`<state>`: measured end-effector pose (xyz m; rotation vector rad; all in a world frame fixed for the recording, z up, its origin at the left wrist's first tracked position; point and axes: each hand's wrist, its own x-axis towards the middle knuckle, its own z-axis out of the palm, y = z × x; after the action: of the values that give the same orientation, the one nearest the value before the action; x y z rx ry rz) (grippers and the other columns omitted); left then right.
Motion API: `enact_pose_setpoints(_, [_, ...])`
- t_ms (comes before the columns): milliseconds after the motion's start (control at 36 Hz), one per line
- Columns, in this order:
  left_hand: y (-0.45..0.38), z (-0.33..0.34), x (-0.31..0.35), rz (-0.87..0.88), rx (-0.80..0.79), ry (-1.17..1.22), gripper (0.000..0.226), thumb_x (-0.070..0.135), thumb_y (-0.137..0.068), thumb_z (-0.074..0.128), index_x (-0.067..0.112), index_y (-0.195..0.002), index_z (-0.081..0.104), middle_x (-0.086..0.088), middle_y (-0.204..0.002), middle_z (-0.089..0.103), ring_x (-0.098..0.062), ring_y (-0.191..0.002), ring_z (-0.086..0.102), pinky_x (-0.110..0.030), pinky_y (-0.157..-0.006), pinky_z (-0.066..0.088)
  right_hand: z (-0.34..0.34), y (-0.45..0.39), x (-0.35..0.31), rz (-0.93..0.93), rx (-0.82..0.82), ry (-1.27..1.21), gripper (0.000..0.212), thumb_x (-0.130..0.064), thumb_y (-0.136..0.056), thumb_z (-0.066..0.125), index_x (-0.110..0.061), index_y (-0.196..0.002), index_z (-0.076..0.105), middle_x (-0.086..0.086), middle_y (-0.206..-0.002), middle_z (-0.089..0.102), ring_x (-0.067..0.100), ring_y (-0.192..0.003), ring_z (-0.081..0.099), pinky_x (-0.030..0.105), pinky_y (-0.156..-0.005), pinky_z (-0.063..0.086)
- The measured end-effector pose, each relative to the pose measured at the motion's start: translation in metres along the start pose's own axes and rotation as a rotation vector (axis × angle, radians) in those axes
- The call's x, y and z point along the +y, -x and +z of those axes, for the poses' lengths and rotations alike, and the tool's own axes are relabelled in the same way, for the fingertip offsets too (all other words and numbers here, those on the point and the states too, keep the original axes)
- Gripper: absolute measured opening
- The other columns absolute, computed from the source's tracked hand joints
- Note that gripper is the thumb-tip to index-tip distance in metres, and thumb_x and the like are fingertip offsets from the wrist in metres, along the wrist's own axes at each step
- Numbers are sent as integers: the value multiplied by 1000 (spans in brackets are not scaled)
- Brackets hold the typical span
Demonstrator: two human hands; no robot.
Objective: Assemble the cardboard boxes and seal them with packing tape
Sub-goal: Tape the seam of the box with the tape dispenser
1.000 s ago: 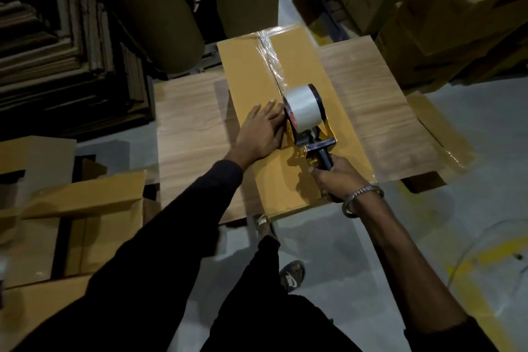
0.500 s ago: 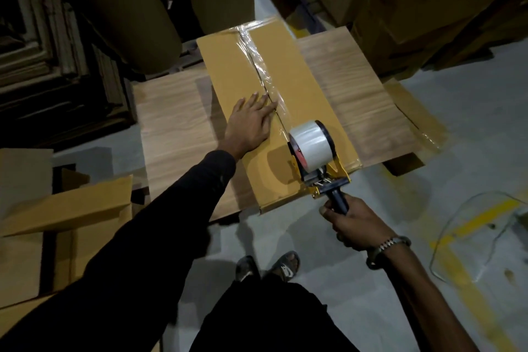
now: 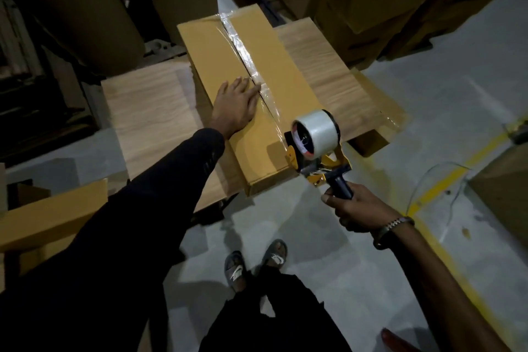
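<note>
On the low wood-grain table [image 3: 148,111], long flat brown cardboard box [image 3: 257,100] lies lengthwise. Clear packing tape strip [image 3: 245,54] runs down its centre seam. Left hand [image 3: 234,108] flat on box top, fingers straight, together, tips touching the tape. Right hand [image 3: 357,208] curled round black handle of yellow tape dispenser [image 3: 314,148] with its clear roll, at box's near end.

**Colour and pattern reference**

Cardboard box [image 3: 251,88]: mustard-brown, plain. Seam tape [image 3: 248,58]: clear, glossy. Tape dispenser [image 3: 317,148]: yellow frame, black handle; the roll is translucent white with a red-and-white core. Worktop [image 3: 148,111]: pale wood grain. Sleeve [image 3: 160,208]: black. Bracelet [image 3: 393,226]: silver. Floor [image 3: 428,100]: grey, with a yellow line.
</note>
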<state>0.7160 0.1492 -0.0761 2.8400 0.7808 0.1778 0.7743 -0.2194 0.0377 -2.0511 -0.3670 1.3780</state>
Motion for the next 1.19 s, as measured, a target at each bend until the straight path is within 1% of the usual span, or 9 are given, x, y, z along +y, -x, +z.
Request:
enact_pose_setpoints(194, [6, -1, 7, -49, -68, -23, 55, 50, -111, 16, 35, -162, 32, -6, -170, 32, -31, -159, 23, -65, -125, 15, 8, 17, 25, -28, 8, -37, 16, -22, -103, 64, -14, -96, 52, -4, -56, 39, 13, -42, 34, 25, -45, 33])
enact_pose_setpoints(361, [17, -8, 18, -96, -62, 93, 55, 52, -112, 19, 34, -160, 37, -9, -172, 26, -31, -160, 19, -65, -126, 8, 14, 11, 39, -50, 56, -4, 13, -27, -100, 66, -18, -95, 58, -1, -62, 47, 14, -44, 42, 27, -48, 36])
enact_pose_setpoints(472, [59, -9, 57, 123, -92, 238, 51, 53, -109, 28, 33, -149, 52, -7, -170, 31, -28, -157, 26, -65, -123, 11, 17, 5, 50, -46, 48, -51, 8, -20, -100, 64, -14, -98, 59, 3, -65, 46, 15, -44, 42, 28, -47, 36])
enact_pose_setpoints(528, [80, -5, 81, 224, -165, 236, 44, 42, -109, 35, 27, -144, 57, -6, -171, 28, -27, -159, 22, -65, -125, 9, 18, 4, 53, -43, 52, -71, 5, -16, -100, 63, -12, -99, 60, 5, -65, 47, 15, -45, 41, 27, -46, 36])
enact_pose_setpoints(611, [99, 3, 99, 220, -213, 172, 48, 27, -105, 45, 21, -152, 50, -6, -173, 18, -27, -161, 14, -64, -127, 5, 19, 1, 60, -63, 59, -85, 3, -15, -100, 64, -13, -98, 61, 4, -65, 48, 15, -45, 41, 25, -44, 36])
enact_pose_setpoints(750, [113, 12, 103, 178, -156, 29, 63, 50, -108, 12, 27, -163, 33, 0, -175, 12, -22, -162, 8, -52, -129, 4, 21, -4, 69, -96, 89, -23, 9, -30, -93, 68, -27, -88, 62, -5, -60, 55, 17, -49, 50, 30, -52, 41])
enact_pose_setpoints(917, [113, 12, 108, 145, -145, -2, 58, 47, -108, 22, 27, -157, 45, 2, -175, 16, -24, -162, 12, -51, -129, 8, 32, 0, 73, -105, 128, -52, 12, -47, -78, 66, -45, -89, 63, -4, -70, 60, 24, -62, 56, 34, -65, 45])
enact_pose_setpoints(1083, [113, 8, 110, 126, -166, 11, 60, 56, -106, 14, 41, -164, 20, 2, -175, 13, -25, -162, 10, -52, -128, 7, 32, 8, 86, -119, 180, -6, 5, -45, -85, 68, -43, -89, 65, 0, -73, 66, 25, -63, 61, 34, -63, 49])
enact_pose_setpoints(1194, [114, 12, 109, 103, -162, 35, 58, 57, -110, 14, 39, -163, 28, 4, -175, 14, -24, -162, 10, -56, -129, 9, 31, 3, 81, -53, 119, -98, 5, -30, -94, 67, -26, -91, 65, -1, -60, 54, 19, -48, 50, 28, -50, 42])
